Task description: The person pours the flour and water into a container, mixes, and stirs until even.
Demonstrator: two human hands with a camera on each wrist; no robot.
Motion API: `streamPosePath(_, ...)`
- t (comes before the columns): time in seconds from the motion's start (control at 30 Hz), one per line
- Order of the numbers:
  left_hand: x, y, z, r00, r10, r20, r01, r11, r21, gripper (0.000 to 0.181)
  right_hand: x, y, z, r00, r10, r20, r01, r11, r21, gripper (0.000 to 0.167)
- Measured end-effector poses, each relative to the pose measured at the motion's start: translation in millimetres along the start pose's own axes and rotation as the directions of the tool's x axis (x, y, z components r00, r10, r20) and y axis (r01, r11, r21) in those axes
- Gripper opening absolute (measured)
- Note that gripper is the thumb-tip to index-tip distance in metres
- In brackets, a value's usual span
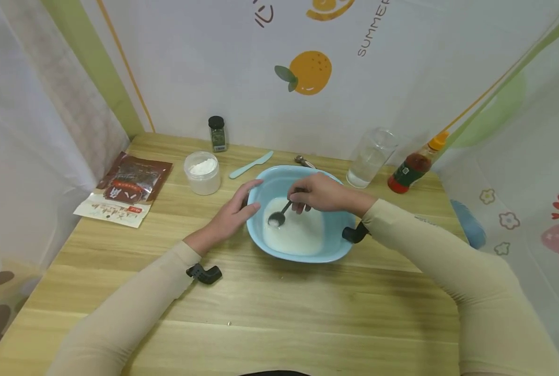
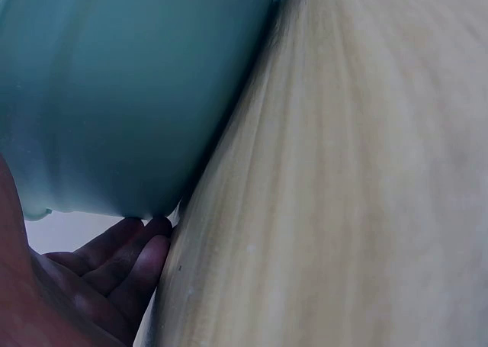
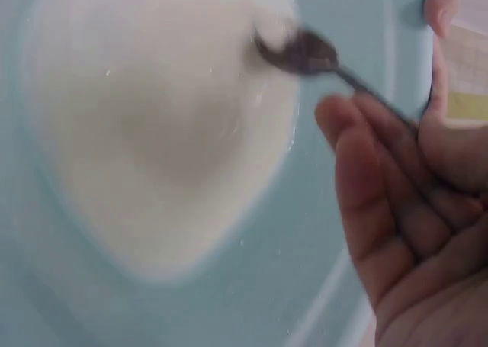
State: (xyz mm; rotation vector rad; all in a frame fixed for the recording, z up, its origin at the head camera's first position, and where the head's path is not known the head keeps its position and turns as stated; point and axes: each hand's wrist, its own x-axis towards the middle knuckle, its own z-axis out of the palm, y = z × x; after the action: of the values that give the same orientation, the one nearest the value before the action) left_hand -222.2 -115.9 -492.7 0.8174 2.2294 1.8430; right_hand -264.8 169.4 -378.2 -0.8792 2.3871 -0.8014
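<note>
A light blue basin (image 1: 300,258) holds a pool of milky white liquid (image 1: 303,232). My left hand (image 1: 234,211) holds its left side, with thumb and index fingertips at the rim. In the left wrist view, the other fingers (image 2: 126,267) touch the basin's outer wall (image 2: 137,95) low down. Over the basin, my right hand (image 1: 319,193) pinches the handle of a small dark metal spoon (image 1: 277,218). The spoon's bowl carries a little white stuff and is low over the liquid; whether it touches the liquid I cannot tell.
Left of the basin stand an uncovered jar of white powder (image 1: 203,180) and a black-capped spice jar (image 1: 218,137); a brown packet (image 1: 129,185) lies farther left. Behind are a pale green knife (image 1: 251,165) and a measuring spoon (image 1: 304,161). A glass (image 1: 366,164) and a red sauce bottle (image 1: 411,169) stand right.
</note>
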Motion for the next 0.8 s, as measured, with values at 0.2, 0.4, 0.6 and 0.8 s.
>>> streamPosePath(0.2, 0.8, -1.2, -0.2, 1.000, 0.006, 0.002, -0.006, 1.000, 0.004, 0.061, -5.0, 5.8, -7.2, 0.985, 0.087, -0.147, -0.102, 0.991, -0.092, 0.020)
streamPosePath(0.4, 1.0, -0.6, -0.8, 1.000, 0.004, 0.003, -0.004, 1.000, -0.002, 0.061, -18.4, 6.2, -19.3, 0.973, 0.136, -0.185, -0.178, 0.956, -0.235, 0.023)
streamPosePath(0.6, 1.5, 1.6, -1.2, 1.000, 0.004, 0.001, -0.004, 1.000, -0.002, 0.061, -37.2, 3.7, -26.1, 0.982, 0.132, -0.133, -0.167, 0.941, -0.296, 0.021)
streamPosePath(0.8, 0.6, 1.2, 0.3, 1.000, -0.001, 0.001, 0.001, 1.000, -0.003, 0.060, -49.3, -3.3, -22.1, 0.991, 0.122, -0.057, -0.134, 0.939, -0.316, 0.020)
